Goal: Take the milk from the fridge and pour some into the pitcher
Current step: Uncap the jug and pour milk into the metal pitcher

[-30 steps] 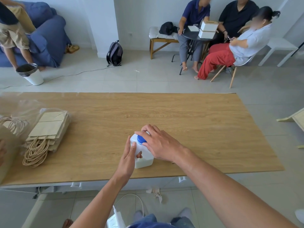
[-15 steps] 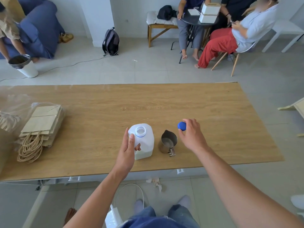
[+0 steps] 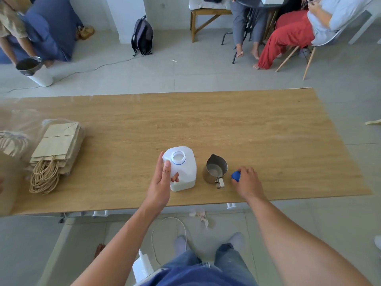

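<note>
A white plastic milk jug stands upright on the wooden table near its front edge, its mouth uncovered and a little milk in the bottom. My left hand grips the jug by its handle side. Just right of it stands a small steel pitcher, spout pointing away, handle toward me. My right hand is low at the table to the right of the pitcher and holds the blue cap in its fingertips.
A stack of brown paper bags with rope handles lies on the table's left, beside clear plastic wrap. Beyond the table are seated people, a backpack, a white bin and a floor cable.
My right hand took the blue cap off the jug, carried it right past the pitcher, then lowered it toward the table. My left hand kept its hold on the jug.
</note>
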A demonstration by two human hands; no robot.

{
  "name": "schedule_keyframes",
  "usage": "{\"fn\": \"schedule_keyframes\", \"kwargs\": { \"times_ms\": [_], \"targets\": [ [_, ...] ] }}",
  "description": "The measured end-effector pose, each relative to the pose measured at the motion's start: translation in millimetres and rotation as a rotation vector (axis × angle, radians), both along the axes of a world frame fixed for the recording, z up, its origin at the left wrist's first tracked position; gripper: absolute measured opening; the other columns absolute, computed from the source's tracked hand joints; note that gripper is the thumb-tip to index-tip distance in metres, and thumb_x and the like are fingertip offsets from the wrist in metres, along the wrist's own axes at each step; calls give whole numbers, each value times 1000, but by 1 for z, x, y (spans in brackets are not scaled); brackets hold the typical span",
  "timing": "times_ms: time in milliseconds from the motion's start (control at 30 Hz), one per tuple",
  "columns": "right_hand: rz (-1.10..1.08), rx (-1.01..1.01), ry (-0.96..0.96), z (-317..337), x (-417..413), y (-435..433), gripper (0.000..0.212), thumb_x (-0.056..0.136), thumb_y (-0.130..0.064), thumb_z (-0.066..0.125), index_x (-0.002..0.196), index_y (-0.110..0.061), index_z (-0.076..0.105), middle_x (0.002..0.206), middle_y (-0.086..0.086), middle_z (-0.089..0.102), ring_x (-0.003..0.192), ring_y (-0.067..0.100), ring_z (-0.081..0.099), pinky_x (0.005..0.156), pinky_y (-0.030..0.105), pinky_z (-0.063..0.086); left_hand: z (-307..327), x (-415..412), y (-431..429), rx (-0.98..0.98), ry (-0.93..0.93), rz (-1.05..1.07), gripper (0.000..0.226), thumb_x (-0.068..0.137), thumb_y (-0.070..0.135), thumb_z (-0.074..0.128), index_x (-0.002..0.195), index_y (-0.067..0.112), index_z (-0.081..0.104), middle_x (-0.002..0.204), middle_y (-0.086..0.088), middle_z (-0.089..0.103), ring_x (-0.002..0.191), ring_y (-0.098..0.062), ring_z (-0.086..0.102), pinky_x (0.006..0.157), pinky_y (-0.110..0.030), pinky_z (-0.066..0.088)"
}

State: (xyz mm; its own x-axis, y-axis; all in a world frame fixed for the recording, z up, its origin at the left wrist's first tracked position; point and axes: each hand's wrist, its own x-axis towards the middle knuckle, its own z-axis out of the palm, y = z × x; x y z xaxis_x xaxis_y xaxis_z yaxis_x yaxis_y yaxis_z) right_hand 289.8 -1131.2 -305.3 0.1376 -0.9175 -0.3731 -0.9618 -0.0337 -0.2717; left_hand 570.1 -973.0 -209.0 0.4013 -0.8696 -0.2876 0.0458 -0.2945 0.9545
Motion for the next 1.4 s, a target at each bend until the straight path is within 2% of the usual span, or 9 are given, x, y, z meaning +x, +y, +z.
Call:
{"fn": "schedule_keyframes", "kwargs": {
  "times_ms": [267,567,867,933,1033,1133,1200,1300,1400],
  "targets": [
    [-13,8,-32,-7,1,4,45,103,-36,76,138,-15,58,138,6,55,127,26,56,98,46,58,5,-1,-2,-10,6,4,52,120,51,33,171,41,37,146,17,68,111,-2,70,118,-46,54],
    [-227,-28,-357,25,11,-3,46,112,-41,58,147,-11,54,145,9,54,127,25,59,103,39,51,0,2,0,3,19,-14,54,118,61,34,170,47,36,143,18,68,116,-2,71,121,-62,48],
    [-160,208,-508,36,49,20,130,72,-92,78,170,-24,26,163,2,43,138,26,61,111,43,53,7,-2,2,-27,4,-14,54,118,60,32,170,46,36,146,13,65,104,3,71,120,-58,50],
    [-167,213,-495,28,56,25,131,68,-86,86,169,-29,25,160,2,42,116,23,75,102,43,61,7,-2,2,-24,-13,-24,56,117,62,31,171,46,34,150,4,64,94,3,72,118,-56,49],
    [-188,188,-470,25,63,33,105,93,-49,87,172,-22,23,156,6,41,73,8,78,68,10,49,5,-1,2,-5,-53,-44,60,115,68,29,173,49,28,153,-6,62,88,5,72,117,-56,47],
    [-179,125,-491,23,63,39,94,98,-34,85,170,-16,27,157,6,42,81,19,77,56,7,48,6,3,0,18,-52,-18,65,113,70,29,175,51,21,166,-12,53,105,-2,78,102,-24,50],
    [-181,98,-507,18,62,40,93,96,-36,87,168,-20,30,157,4,42,107,32,73,57,15,57,10,5,-1,44,-36,-3,66,113,67,30,176,50,20,175,2,47,120,-9,76,91,-8,47],
    [-179,83,-493,18,61,43,91,93,-46,87,165,-31,34,152,-1,45,116,31,70,80,41,68,22,7,-1,23,-22,-40,69,113,66,35,177,48,14,169,30,36,138,-13,67,108,-19,46],
    [-130,85,-492,18,58,44,84,93,-49,86,160,-34,39,148,0,47,114,30,70,92,52,66,26,11,-2,33,-137,-133,80,113,58,52,179,41,9,134,20,65,110,10,66,109,-29,45]
  ]
}}
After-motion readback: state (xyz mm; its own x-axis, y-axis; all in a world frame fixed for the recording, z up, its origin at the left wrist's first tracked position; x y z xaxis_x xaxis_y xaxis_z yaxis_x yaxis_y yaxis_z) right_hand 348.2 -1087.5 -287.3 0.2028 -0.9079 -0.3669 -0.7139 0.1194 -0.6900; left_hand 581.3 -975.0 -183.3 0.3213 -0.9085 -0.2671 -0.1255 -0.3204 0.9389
